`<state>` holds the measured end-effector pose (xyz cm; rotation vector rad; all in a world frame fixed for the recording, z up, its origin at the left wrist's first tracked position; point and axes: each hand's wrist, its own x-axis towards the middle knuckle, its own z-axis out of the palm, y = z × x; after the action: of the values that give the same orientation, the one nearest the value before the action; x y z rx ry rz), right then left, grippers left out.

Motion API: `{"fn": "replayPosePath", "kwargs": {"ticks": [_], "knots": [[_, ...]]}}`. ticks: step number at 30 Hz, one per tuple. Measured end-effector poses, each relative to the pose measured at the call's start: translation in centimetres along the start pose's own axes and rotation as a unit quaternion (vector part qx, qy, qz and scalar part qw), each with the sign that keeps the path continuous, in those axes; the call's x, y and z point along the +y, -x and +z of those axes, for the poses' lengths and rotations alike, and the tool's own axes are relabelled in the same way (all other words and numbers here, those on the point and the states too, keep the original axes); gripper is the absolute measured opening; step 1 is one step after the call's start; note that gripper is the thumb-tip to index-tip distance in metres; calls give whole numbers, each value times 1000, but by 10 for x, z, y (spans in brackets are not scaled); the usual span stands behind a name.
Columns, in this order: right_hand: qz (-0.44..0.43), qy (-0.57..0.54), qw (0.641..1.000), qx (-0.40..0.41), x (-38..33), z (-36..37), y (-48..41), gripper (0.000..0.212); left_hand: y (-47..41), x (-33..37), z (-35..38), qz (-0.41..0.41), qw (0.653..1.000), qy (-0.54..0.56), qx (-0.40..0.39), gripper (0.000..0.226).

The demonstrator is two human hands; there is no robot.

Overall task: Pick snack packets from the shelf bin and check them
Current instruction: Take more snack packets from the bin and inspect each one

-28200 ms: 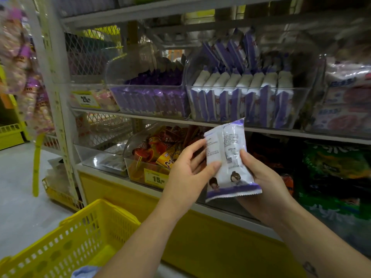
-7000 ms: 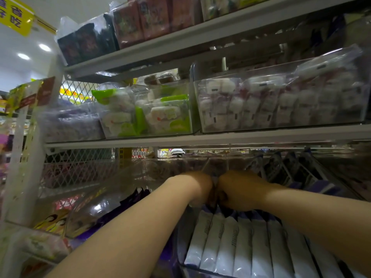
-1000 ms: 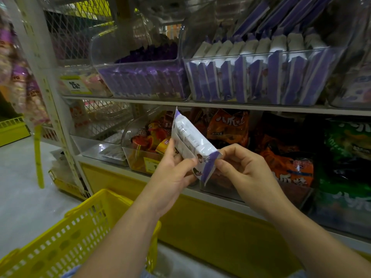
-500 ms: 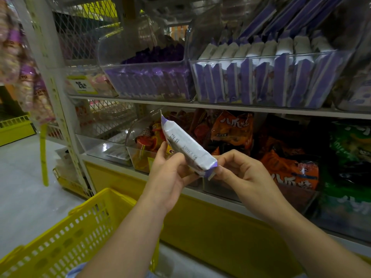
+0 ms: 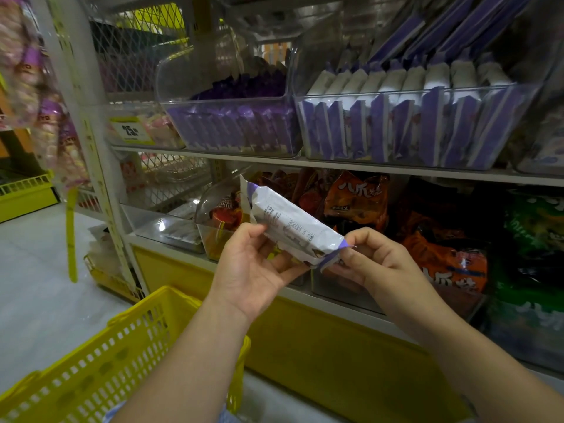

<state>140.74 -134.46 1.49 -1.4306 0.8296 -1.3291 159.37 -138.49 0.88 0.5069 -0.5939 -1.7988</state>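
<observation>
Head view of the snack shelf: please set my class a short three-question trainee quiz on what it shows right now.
1. True or false: the left hand and the right hand both hold the snack packet.
2. What stands at lower left, below the left hand? A. yellow basket B. red bucket C. cardboard box
3. Fill the gap: the clear bin of white-and-purple packets sits on the shelf ___ the orange bags.
Key: 1 true; 2 A; 3 above.
</observation>
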Motion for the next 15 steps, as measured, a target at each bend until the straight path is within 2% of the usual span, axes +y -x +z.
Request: {"fn": "replayPosePath", "kwargs": {"ticks": [4,7,10,15], "knots": [[12,-27,999,12,1,-2,0,14,2,1,2,9,999,-33,-6,58],[17,-83,996,21,-2,1,2,17,5,-2,5,62,985,-157,-37,55],[6,-136,990,26,-11,10,2,16,8,-6,11,98,955,-267,-87,67],[-15,-122,990,67,-31,16,2,15,13,3,29,151,951,-243,-118,78]]}}
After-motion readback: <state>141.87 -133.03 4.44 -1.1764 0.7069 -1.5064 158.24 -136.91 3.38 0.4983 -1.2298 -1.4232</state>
